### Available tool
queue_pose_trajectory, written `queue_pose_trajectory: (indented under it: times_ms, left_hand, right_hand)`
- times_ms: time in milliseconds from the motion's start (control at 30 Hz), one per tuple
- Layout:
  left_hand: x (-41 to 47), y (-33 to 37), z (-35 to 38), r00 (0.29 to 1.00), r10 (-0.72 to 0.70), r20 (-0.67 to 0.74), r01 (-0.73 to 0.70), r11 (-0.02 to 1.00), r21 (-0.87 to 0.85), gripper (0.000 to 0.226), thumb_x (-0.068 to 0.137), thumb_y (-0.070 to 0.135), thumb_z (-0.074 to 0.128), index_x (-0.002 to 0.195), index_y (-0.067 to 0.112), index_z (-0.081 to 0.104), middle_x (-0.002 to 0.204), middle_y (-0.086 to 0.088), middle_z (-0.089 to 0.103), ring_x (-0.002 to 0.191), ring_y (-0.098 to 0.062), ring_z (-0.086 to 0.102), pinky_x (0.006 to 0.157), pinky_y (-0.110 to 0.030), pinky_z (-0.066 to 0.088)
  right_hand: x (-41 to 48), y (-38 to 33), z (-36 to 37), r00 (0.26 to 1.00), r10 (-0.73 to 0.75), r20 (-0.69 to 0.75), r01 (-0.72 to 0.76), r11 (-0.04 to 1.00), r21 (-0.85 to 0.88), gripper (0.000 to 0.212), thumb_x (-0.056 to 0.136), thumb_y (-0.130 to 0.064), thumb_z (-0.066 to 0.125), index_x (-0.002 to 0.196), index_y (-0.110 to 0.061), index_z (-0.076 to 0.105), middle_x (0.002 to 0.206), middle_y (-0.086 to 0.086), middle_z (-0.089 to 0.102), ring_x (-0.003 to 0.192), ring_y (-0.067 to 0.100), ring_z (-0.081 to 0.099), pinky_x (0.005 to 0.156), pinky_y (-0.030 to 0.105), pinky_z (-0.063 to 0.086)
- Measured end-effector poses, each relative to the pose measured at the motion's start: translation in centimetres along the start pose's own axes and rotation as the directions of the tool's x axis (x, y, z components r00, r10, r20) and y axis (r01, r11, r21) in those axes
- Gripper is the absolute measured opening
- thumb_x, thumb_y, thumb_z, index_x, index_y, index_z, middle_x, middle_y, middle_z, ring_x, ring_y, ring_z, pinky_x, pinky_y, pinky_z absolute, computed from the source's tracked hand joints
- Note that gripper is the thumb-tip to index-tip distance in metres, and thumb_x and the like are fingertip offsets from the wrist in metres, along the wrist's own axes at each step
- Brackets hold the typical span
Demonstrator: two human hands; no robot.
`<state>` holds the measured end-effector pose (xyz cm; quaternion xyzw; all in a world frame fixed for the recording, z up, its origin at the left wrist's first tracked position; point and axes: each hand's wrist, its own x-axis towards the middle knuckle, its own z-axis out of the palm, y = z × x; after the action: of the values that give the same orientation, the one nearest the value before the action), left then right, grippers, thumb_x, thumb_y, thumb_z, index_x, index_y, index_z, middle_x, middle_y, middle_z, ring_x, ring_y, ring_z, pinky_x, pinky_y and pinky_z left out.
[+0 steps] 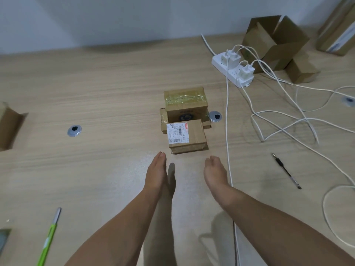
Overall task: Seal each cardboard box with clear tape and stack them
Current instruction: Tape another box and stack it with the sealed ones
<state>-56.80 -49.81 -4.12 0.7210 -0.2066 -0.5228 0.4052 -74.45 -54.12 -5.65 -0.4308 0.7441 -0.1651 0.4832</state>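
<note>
So both hands are out over the wooden desk (96, 83), and neither is holding anything. The left hand (156, 170) is turned on edge with its fingers straight and together. The right hand (215, 174) is loose and relaxed, with the fingers slightly bent. Both sit just short of the labelled box (189, 138) without touching it, one on each side of its near end.

The boxes are bunched mid-desk. The labelled box is the closest one and has a white barcode sticker on top; I can't tell if it's taped. Right behind it is the taped box (185, 98), with shiny clear tape wrinkled across its lid. It sits on a flatter box (163, 120) whose edges poke out left and right. Whether the labelled box rests partly on that flat one is hard to say.

On the right there's a white power strip (233, 73) with chargers plugged in and white cables (288, 120) looping all over. A black pen (286, 170) lies near them. An open cardboard box (276, 41) is at the back right, and another open one (9, 125) is cut off by the left edge. A green-handled tool (48, 240) lies at the lower left. A round cable grommet (74, 130) is set into the desk left of the boxes.
</note>
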Motion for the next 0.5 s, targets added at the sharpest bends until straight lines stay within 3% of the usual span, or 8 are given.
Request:
queue_pose_trajectory:
  times_ms: [133,300,500]
  left_hand:
    - [-2.6,-2.3,-2.3,0.998,-0.028,-0.052,0.029,0.999,0.021,0.053,0.105,0.046,0.039,0.153,0.022,0.041,0.157,0.006,0.041,0.146,-0.015,0.035,0.124,-0.043,0.023]
    - [-6.0,-4.6,-6.2,0.99,-0.036,-0.133,0.034,0.999,-0.021,0.051,0.106,0.042,0.041,0.153,0.021,0.04,0.158,0.005,0.039,0.147,-0.014,0.033,0.124,-0.042,0.022]
    - [-9.6,-7.5,-12.9,0.963,-0.081,-0.255,0.037,0.984,-0.172,0.06,0.098,0.052,0.048,0.152,0.026,0.041,0.157,0.009,0.04,0.145,-0.011,0.035,0.123,-0.043,0.024]
  right_hand:
    - [-4.0,1.4,2.0,0.981,-0.011,0.194,0.027,0.996,-0.081,0.045,0.101,-0.05,0.031,0.133,-0.03,0.056,0.131,0.002,0.061,0.116,0.028,0.057,0.106,0.045,0.045]
    - [-8.5,0.1,5.9,0.937,-0.081,0.339,0.11,0.992,-0.067,0.051,0.102,-0.052,0.029,0.146,-0.032,0.048,0.149,-0.004,0.05,0.134,0.024,0.047,0.115,0.045,0.036]
    - [-13.7,-1.2,11.1,0.875,-0.149,0.46,0.19,0.981,-0.043,0.05,0.106,-0.046,0.032,0.151,-0.027,0.043,0.157,-0.006,0.041,0.142,0.02,0.039,0.119,0.041,0.029]
